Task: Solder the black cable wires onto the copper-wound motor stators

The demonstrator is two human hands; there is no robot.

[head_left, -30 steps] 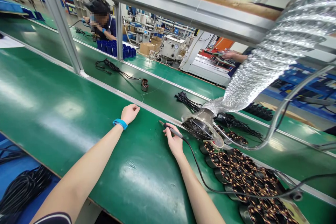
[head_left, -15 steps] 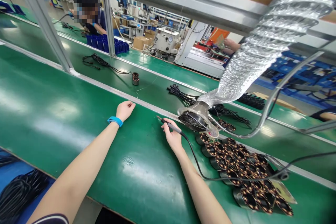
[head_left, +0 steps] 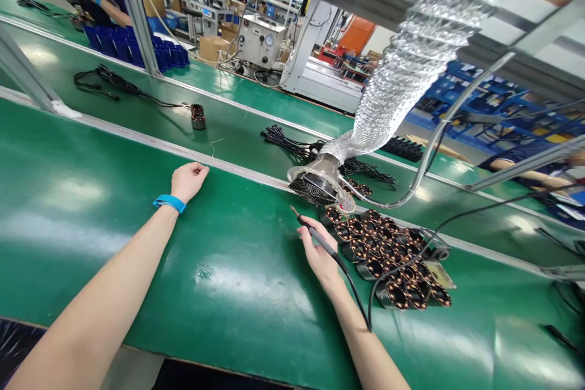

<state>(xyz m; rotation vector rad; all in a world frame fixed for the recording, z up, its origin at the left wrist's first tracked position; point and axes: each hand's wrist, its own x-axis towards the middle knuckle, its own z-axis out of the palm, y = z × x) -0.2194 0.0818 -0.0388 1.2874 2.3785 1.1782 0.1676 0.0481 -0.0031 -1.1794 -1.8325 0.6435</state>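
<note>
My right hand (head_left: 323, 259) grips a soldering iron (head_left: 322, 239) like a pen. Its tip points up and left, above the green bench (head_left: 228, 317), and a black cable trails from its rear end. Near the metal rail, my left hand (head_left: 188, 180) is closed, with a blue band (head_left: 170, 202) on the wrist; what its fingers pinch, if anything, is too small to make out. Just past that hand, a thin pale wire (head_left: 212, 150) shows beyond the rail. Several motor stators with copper windings (head_left: 386, 250) stand grouped to the right of the iron.
A round fan intake (head_left: 315, 187) on a silver foil duct (head_left: 393, 73) hangs beyond my right hand. Behind the rail (head_left: 219, 164) lie a stator (head_left: 197, 116) with black leads and bundled black cables (head_left: 287, 141). A co-worker sits at far left near blue cups (head_left: 132, 47).
The view has swung to the right, so things sit further left. My right hand has moved closer to the stators with the soldering iron. My left hand stays closed by the rail.
</note>
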